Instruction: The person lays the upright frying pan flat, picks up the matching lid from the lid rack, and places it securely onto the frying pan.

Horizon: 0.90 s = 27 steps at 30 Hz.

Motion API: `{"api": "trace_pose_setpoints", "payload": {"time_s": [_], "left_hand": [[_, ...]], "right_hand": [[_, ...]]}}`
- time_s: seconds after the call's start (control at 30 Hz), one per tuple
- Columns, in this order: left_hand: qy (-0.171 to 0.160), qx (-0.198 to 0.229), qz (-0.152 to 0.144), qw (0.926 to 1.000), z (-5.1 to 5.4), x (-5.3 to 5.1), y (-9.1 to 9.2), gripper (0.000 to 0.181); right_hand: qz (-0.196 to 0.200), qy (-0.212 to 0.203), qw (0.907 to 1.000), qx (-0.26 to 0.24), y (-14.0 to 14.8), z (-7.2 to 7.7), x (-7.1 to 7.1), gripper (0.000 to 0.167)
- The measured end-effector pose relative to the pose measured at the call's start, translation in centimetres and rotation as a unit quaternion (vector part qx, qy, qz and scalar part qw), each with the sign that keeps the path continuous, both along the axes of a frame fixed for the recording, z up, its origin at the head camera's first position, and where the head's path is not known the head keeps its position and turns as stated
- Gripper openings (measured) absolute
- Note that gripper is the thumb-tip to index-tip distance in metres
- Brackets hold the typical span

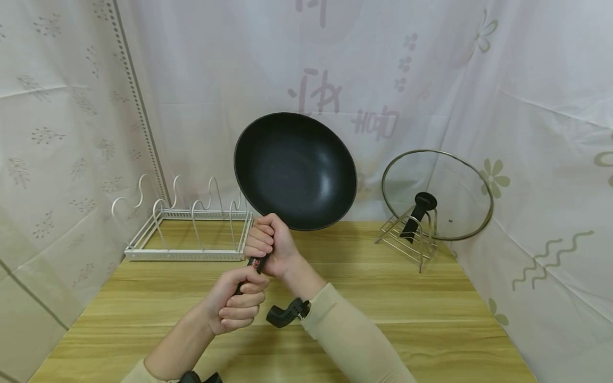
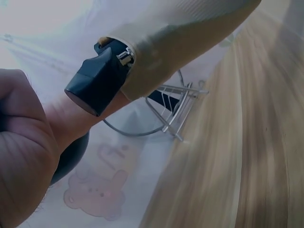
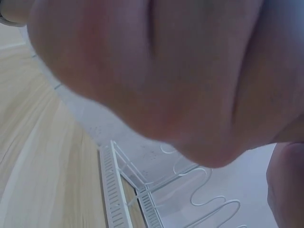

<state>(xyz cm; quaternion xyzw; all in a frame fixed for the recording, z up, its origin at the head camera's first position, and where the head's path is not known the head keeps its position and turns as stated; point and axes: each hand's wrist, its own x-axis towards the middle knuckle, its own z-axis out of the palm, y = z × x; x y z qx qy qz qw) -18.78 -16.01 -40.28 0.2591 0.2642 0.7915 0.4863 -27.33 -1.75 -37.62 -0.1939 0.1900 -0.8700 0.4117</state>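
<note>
Room between white rack (image 1: 184,256) and wire stand (image 1: 421,254); pan (image 1: 294,170) obstructs above.

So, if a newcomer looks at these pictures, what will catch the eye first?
First comes the black pan, held up in the middle of the head view, with the right grip above the left grip on its handle. Then come the glass lid with its black knob, propped on a small wire stand at the right, and the white rack on the table at the left.
</note>
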Motion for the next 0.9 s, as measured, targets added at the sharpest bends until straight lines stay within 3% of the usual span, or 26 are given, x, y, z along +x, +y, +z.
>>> {"api": "trace_pose_setpoints", "payload": {"time_s": [0.3, 0.63, 0.9], "left_hand": [[-0.045, 0.074, -0.072, 0.9936, -0.1, -0.4, 0.5, 0.036], [-0.077, 0.108, -0.124, 0.9834, 0.0, -0.8, 1.1, 0.038], [-0.087, 0.122, -0.134, 0.9795, 0.1, -0.8, 1.5, 0.037]], "right_hand": [[0.022, -0.009, 0.9974, -0.069, 0.3, -0.4, -0.1, 0.045], [0.023, -0.029, 0.9945, -0.098, 0.7, -0.7, -0.2, 0.045], [0.016, -0.044, 0.9943, -0.096, 0.9, -0.7, -0.2, 0.044]]}}
